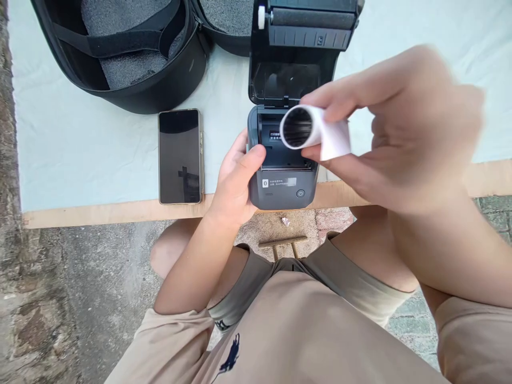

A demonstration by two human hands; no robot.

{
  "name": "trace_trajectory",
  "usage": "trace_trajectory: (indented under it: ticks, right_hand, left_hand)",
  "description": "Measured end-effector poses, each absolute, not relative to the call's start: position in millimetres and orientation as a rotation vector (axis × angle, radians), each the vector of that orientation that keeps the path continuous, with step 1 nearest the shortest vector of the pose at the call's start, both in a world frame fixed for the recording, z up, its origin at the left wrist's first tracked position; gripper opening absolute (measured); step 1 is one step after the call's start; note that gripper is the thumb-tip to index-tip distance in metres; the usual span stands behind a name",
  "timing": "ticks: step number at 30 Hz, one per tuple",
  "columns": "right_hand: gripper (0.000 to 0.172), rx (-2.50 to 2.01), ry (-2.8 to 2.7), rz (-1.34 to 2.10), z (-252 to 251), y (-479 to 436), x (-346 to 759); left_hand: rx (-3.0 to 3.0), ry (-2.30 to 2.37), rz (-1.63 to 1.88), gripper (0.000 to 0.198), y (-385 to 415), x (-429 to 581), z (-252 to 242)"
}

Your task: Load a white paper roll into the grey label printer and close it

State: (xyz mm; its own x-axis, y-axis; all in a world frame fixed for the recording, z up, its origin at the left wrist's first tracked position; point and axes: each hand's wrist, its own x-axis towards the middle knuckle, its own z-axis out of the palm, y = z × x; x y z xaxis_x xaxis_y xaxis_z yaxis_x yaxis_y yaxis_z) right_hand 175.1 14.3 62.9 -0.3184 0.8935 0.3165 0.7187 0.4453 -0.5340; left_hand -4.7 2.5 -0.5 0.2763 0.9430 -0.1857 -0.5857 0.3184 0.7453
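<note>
A dark grey label printer (282,186) sits at the table's front edge with its lid (304,32) swung up and back, so the paper bay shows. My left hand (234,181) grips the printer's left side, thumb on its top corner. My right hand (400,128) is raised above the printer and pinches a white paper roll (316,130) between thumb and fingers. The roll's hollow dark core faces me, just over the bay.
A black smartphone (180,156) lies screen up left of the printer. An open black carrying case (132,53) with grey foam stands at the back left. A pale cloth (80,138) covers the wooden table (100,213). My knees and beige shorts are below.
</note>
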Motion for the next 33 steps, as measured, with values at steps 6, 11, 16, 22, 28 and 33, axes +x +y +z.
trace_trajectory:
  ticks: [6,11,16,22,28,33]
  right_hand:
    - [0.012,-1.353,-2.278,0.119,59.0,14.5,167.0]
    - [0.008,-1.440,-2.382,0.242,58.6,21.0,163.4]
    - [0.020,-1.406,-2.354,0.315,58.6,20.8,162.8]
    - [0.012,-1.382,-2.370,0.336,58.1,20.8,166.7]
    - [0.016,-1.437,-2.420,0.173,52.7,22.4,166.6]
    - [0.017,-1.433,-2.380,0.030,54.1,18.5,164.5]
  left_hand:
    - [0.653,0.724,1.076,0.023,1.0,-4.8,1.7]
    - [0.649,0.727,1.090,0.021,-0.3,-3.9,3.8]
    - [0.616,0.723,1.095,0.021,0.6,-4.7,3.5]
    - [0.608,0.733,1.083,0.024,0.5,-3.7,4.2]
    - [0.640,0.757,1.086,0.019,-0.1,-2.9,5.2]
    - [0.632,0.774,1.102,0.021,0.9,-3.6,4.4]
